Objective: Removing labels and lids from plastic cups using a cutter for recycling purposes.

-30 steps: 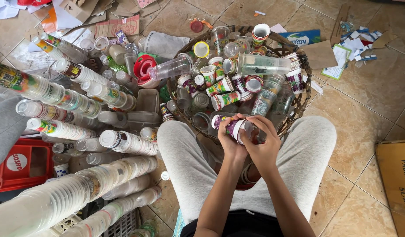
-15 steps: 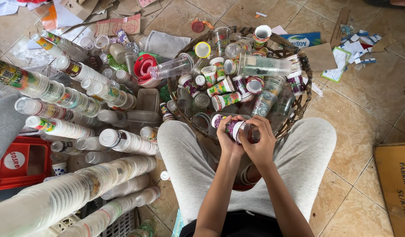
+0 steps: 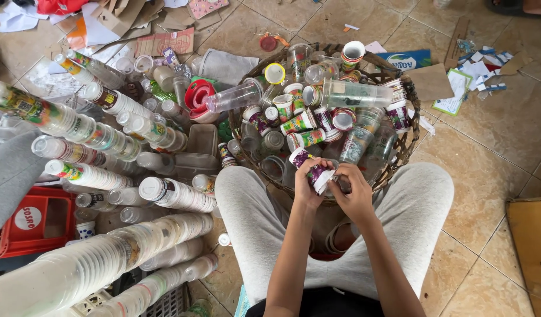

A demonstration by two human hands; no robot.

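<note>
Purple-labelled cup (image 3: 310, 169) lies tilted across our left hand (image 3: 307, 186), which grips it, rim toward our right hand (image 3: 354, 194) pinching there.

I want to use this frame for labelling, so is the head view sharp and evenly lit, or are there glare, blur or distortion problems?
Head view: soft, even daylight with faint shadows; small highlights on the clear plastic cups in the basket; both hands, left hand and right hand, on the purple cup look sharp; wide-angle bending stretches the stacked cups at the lower left.
</note>
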